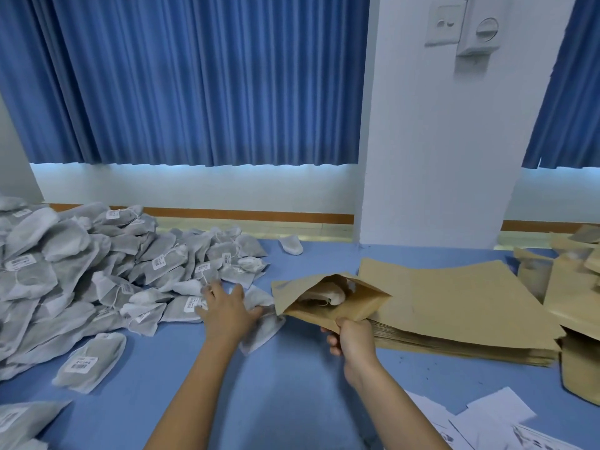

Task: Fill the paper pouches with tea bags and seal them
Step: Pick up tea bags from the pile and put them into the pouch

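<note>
A big heap of grey tea bags [81, 274] with white labels covers the left of the blue table [276, 384]. My left hand [227, 310] lies on tea bags at the heap's right edge, fingers spread and curling over a tea bag [263, 326]. My right hand [352, 339] grips the lower corner of a brown paper pouch [334, 297], held tilted with its mouth open toward the left. At least one tea bag shows inside the pouch. A flat stack of brown pouches [454, 303] lies just behind and to the right of it.
More brown pouches [571, 287], some bulging, pile up at the right edge. White paper slips [487, 423] lie at the front right. One stray tea bag [292, 245] sits near the table's back edge. Blue curtains and a white pillar stand behind.
</note>
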